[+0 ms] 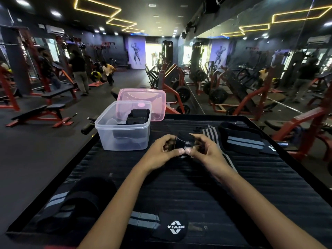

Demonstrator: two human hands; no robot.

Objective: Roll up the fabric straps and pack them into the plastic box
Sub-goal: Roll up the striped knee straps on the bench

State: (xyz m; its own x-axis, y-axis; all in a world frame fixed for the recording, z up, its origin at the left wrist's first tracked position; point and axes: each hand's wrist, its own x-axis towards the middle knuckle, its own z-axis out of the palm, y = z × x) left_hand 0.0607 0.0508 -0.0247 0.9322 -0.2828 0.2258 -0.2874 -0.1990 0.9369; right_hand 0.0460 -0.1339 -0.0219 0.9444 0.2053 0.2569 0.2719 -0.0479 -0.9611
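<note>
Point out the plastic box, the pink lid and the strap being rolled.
Box (124,135): head view, front wall.
Lid (158,97): head view, upper right part behind the box.
Strap (185,141): head view, the roll between both hands.

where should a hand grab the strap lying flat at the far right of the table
Judging by its pose, grip the loose strap at its rear end, where the fabric curves up off the table. Come from above with the right hand, which is nearer.

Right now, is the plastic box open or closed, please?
Open. The clear plastic box has no lid on; its pink lid leans behind it, and rolled straps show inside.
</note>
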